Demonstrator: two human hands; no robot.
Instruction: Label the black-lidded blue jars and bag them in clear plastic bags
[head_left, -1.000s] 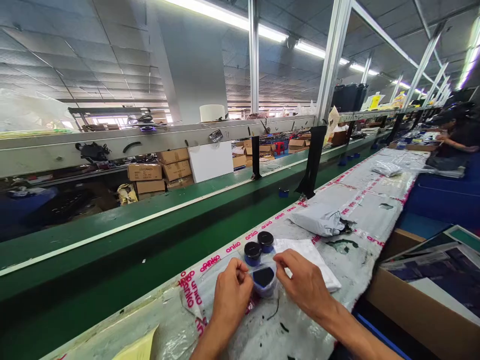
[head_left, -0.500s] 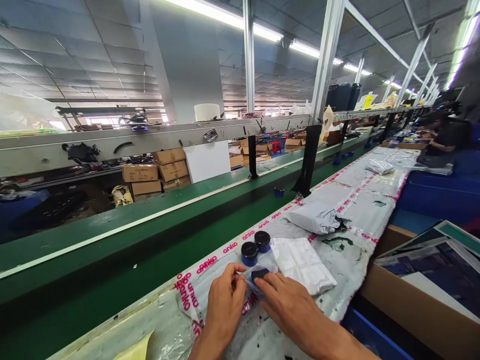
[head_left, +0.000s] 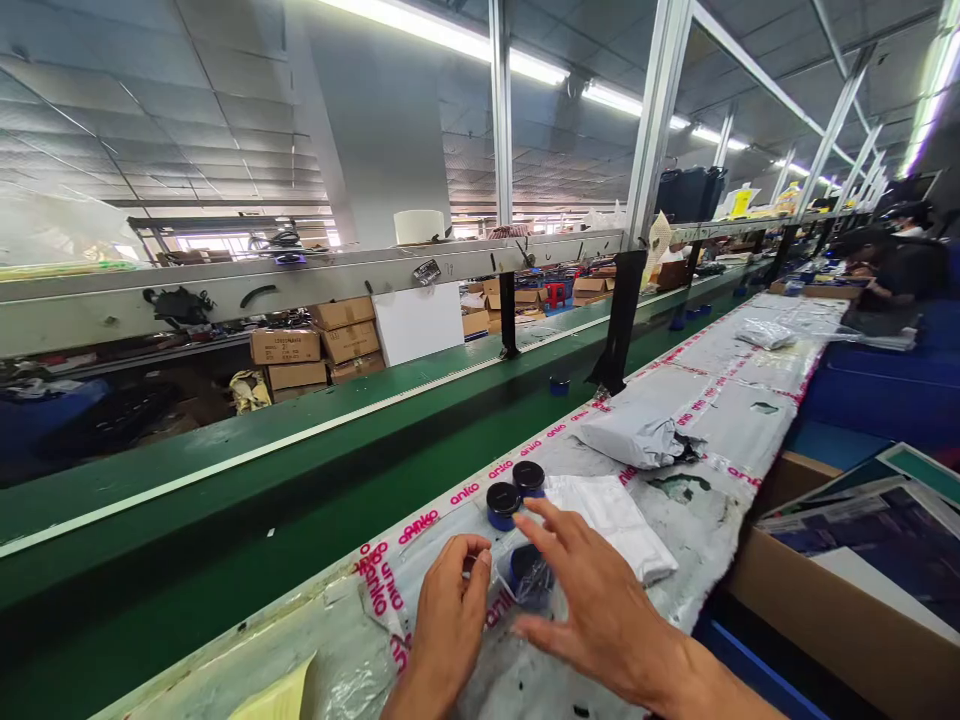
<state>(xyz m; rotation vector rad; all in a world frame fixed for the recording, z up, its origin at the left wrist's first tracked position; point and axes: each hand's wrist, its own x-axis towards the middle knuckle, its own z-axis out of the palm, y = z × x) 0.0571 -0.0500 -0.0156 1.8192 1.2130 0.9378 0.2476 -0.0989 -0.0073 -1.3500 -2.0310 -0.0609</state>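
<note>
L hand (head_left: 450,610) is curling its fingers loosely, right beside a clear poly bag (head_left: 504,590) - can't tell if the fingertips are pinching the bag's edge. R hand (head_left: 607,620) is hovering just over the bag w/ fingers spread wide apart, holding nothing. In the bag, a blue jar (head_left: 529,575) w/ a dark top is lying between both hands, on a plastic sheet (head_left: 720,425) edged w/ pink-printed tape. Two more blue jars (head_left: 516,492) w/ black lids are standing upright side by side, just past the bag and nearly touching each other. A white poly mailer (head_left: 611,525) is lying flat just beside them, partly under R hand's fingers from this view. Further along the sheet, a grey mailer (head_left: 637,435) is sitting crumpled at one end, and a clear bundle (head_left: 765,334) is lying farther off. A green conveyor belt (head_left: 225,480) is running along the sheet's near side, w/ stacked cartons (head_left: 315,340) beyond it. To the right, a cardboard box (head_left: 795,570) is holding printed sheets - a co-worker (head_left: 892,270) is sitting farther down the line, working at the bench.
</note>
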